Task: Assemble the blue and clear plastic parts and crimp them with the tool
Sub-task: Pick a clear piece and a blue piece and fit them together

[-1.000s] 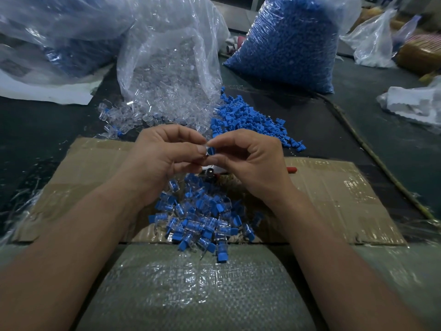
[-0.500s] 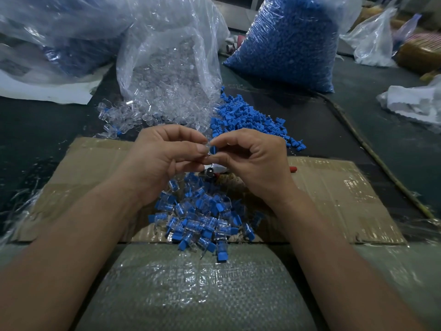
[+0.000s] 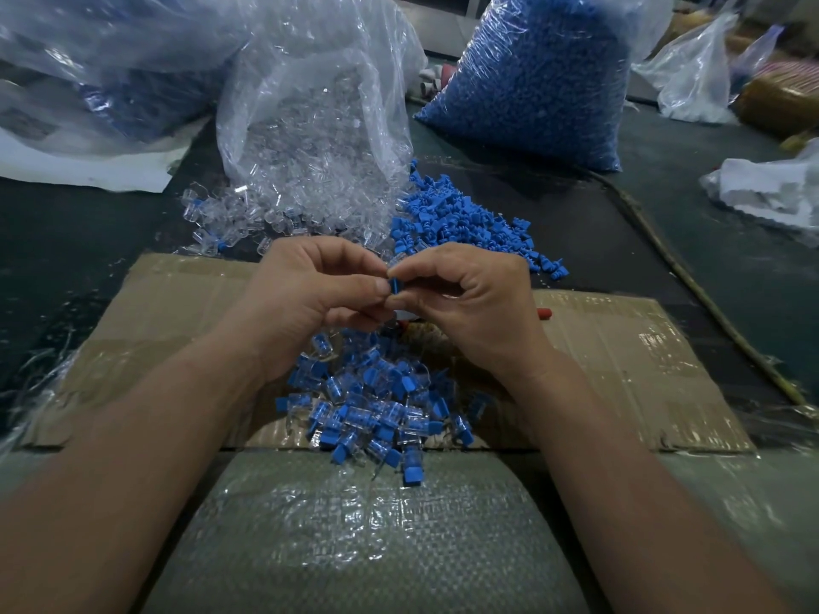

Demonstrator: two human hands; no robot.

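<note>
My left hand [image 3: 310, 294] and my right hand [image 3: 469, 299] meet fingertip to fingertip above the cardboard sheet [image 3: 620, 370]. Between the fingertips sits a small blue part [image 3: 393, 286] with a clear part [image 3: 395, 260] poking out above it; both hands pinch this pair. Below the hands lies a heap of joined blue-and-clear pieces [image 3: 376, 414]. The red-handled tool [image 3: 543, 313] lies behind my right hand, mostly hidden. Loose blue parts [image 3: 465, 219] and loose clear parts [image 3: 230, 214] lie farther back.
An open clear bag of clear parts [image 3: 319, 126] stands behind my hands, a full bag of blue parts [image 3: 540, 77] at the back right. More plastic bags [image 3: 97, 59] lie at the left and right. A woven sack [image 3: 354, 534] covers the near edge.
My hands stay together over the heap; the blue part now shows more plainly between the fingertips.
</note>
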